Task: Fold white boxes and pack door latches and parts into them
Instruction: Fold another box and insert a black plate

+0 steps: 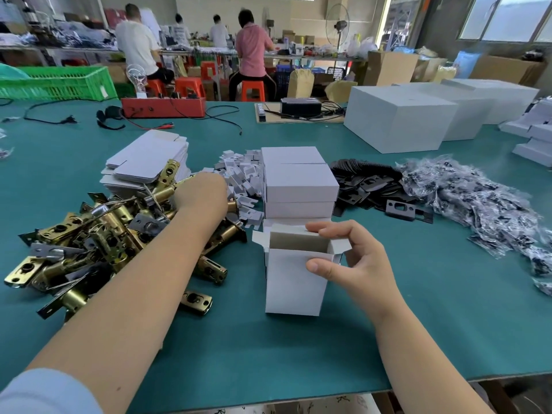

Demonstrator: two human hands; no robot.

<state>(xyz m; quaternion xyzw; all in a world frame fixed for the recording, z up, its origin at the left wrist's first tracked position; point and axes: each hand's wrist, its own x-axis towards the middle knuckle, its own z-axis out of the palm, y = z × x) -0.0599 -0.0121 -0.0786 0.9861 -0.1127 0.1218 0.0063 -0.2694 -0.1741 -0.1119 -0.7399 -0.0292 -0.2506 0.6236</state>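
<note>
Nearest the camera, an open white box [294, 279] was stood upright on the teal table [268, 354], its top flaps spread and its inside empty as far as could be seen. It was gripped at the upper right corner by the right hand [355, 261], the thumb pressed on the front wall and the curled fingers hooked over the rear edge. To the left, a heap of brass door latches [89, 243] was spread over the table, just beside the box but apart from it. The left arm was stretched across this heap, and the left hand [206, 186] was lowered at its far edge beside a pile of small white card inserts [239, 177]; its fingers were hidden behind the back of the hand, so their state and any hold could not be told. Directly behind the open box, a stack of closed white boxes [298, 183] was seen. Left of it lay a stack of flat unfolded box blanks [149, 162]; right of it lay dark strike plates [373, 183] and, further right, a heap of small clear bags of parts [478, 204]. Beyond these, large white cartons [397, 118] were set at the far right, a red box [164, 107] with cables at the table's far edge, and a green crate [56, 83] at the far left. 4 seated people [252, 49] were turned away at benches beyond.
</note>
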